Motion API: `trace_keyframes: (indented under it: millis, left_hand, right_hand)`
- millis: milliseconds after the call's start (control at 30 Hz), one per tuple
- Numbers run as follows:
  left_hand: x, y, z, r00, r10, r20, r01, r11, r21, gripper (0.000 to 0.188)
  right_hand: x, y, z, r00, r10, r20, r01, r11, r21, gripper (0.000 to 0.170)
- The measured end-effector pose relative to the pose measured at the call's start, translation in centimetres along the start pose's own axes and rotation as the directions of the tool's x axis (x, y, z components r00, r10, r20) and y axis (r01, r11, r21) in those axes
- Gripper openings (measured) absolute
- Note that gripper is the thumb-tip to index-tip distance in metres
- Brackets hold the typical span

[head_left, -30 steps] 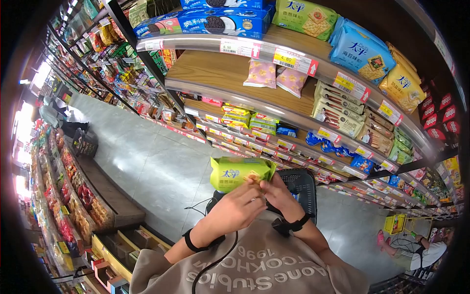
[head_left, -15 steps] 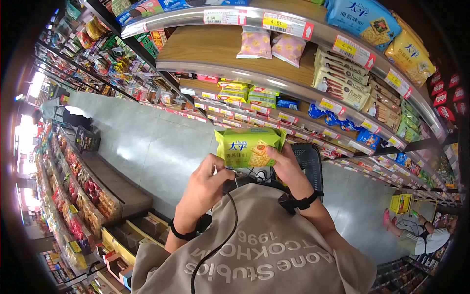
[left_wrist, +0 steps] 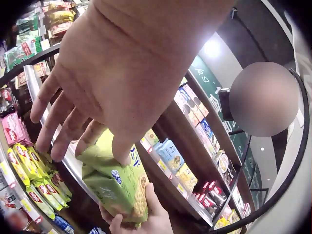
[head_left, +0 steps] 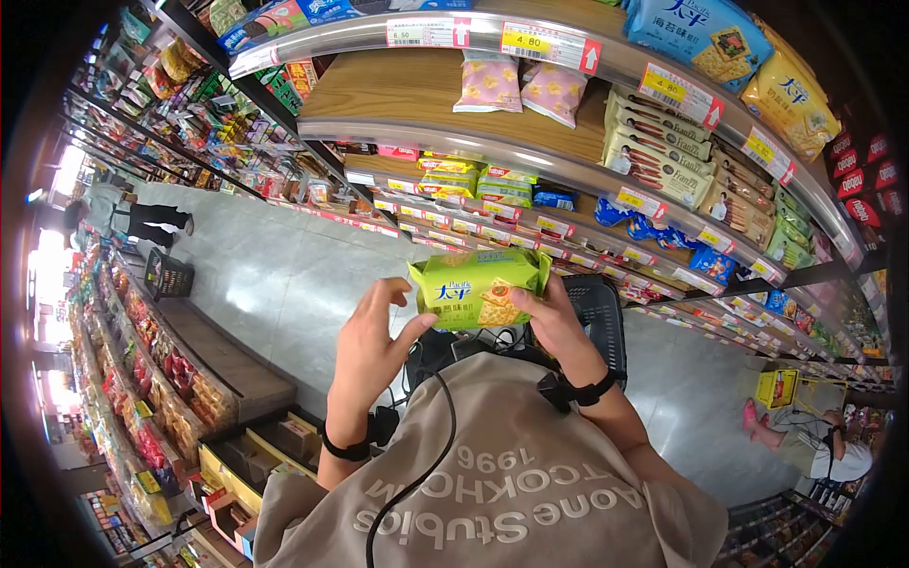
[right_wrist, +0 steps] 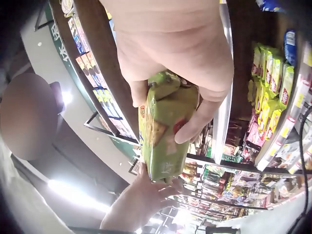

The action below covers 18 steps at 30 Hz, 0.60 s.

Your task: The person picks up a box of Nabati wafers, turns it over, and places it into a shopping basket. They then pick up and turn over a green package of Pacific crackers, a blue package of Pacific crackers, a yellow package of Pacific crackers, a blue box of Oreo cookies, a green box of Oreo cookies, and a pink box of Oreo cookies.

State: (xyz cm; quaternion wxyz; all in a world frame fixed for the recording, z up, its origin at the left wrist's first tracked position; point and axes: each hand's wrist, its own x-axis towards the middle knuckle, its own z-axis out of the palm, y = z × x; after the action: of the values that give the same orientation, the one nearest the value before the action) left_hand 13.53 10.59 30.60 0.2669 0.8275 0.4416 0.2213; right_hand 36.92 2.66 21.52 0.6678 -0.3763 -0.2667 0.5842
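A green cracker pack [head_left: 481, 290] is held up in front of the chest, its printed front showing in the head view. My right hand [head_left: 559, 329] grips its right end, with the thumb on the front; the right wrist view shows thumb and fingers of that hand [right_wrist: 180, 53] on both sides of the pack [right_wrist: 163, 131]. At the opposite end is my left hand [head_left: 371, 343], fingers loosely spread. In the left wrist view, the thumb of that hand [left_wrist: 117, 78] lies against the pack [left_wrist: 117, 185], and the fingers do not wrap round it.
Ahead, a shelf [head_left: 407, 93] carries pink packets [head_left: 490, 83], cream packs [head_left: 656, 161] and blue and yellow cracker packs. Below the hands stands a dark basket [head_left: 597, 322]. Snack racks line the left side. People are at the far left and lower right, and a cable [head_left: 445, 426] crosses the shirt.
Both hands were at the pack's right end; the left has moved to the left end and its curled fingers have spread. The pack's front has turned more into the head view.
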Motion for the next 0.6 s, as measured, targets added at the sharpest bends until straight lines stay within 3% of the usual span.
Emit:
trace_keyframes:
  millis: [200,400,500,600]
  left_hand:
    - [0.0,-0.6,0.6,0.966,-0.018,0.256,0.0,0.998,0.069,0.029]
    - [0.5,-0.5,1.3,0.949,-0.02,0.315,0.017,1.0,0.012,0.028]
    - [1.1,-0.2,1.3,0.941,-0.01,0.337,0.006,1.0,0.012,0.027]
    - [1.2,-0.7,1.9,0.944,0.089,0.317,-0.108,0.993,0.044,0.03]
  right_hand:
    - [-0.2,0.4,-1.5,1.0,0.019,-0.019,-0.02,0.997,-0.08,0.049]
    - [-0.9,0.2,-3.9,0.983,0.009,-0.181,-0.023,0.997,-0.075,0.045]
    - [-0.6,-1.1,-5.5,0.98,-0.074,-0.182,0.011,0.947,-0.32,0.043]
    - [-0.9,-0.7,-8.3,0.945,-0.19,-0.267,0.034,0.867,-0.498,0.043]
